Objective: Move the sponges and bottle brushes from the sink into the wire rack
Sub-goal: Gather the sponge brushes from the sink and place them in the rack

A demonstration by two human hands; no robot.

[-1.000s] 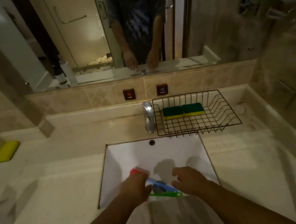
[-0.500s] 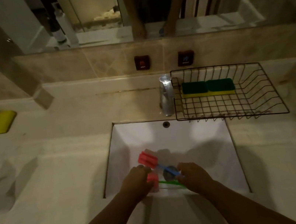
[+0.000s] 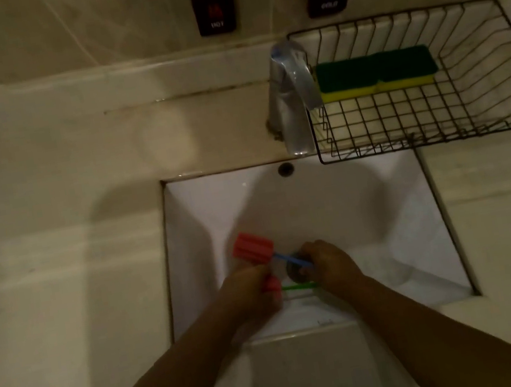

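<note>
Two hands reach into the sink [image 3: 383, 206]: the left hand [image 3: 249, 289] grasps a green-handled brush [image 3: 299, 286], the right hand [image 3: 329, 263] a blue-handled brush [image 3: 255, 252]; two sponges [image 3: 375, 73] lie in the wire rack [image 3: 482, 110].

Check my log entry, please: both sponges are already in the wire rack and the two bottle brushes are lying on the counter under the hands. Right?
Not quite. The head view shows the two bottle brushes in the sink, not on the counter. The two sponges are indeed in the wire rack.
</note>
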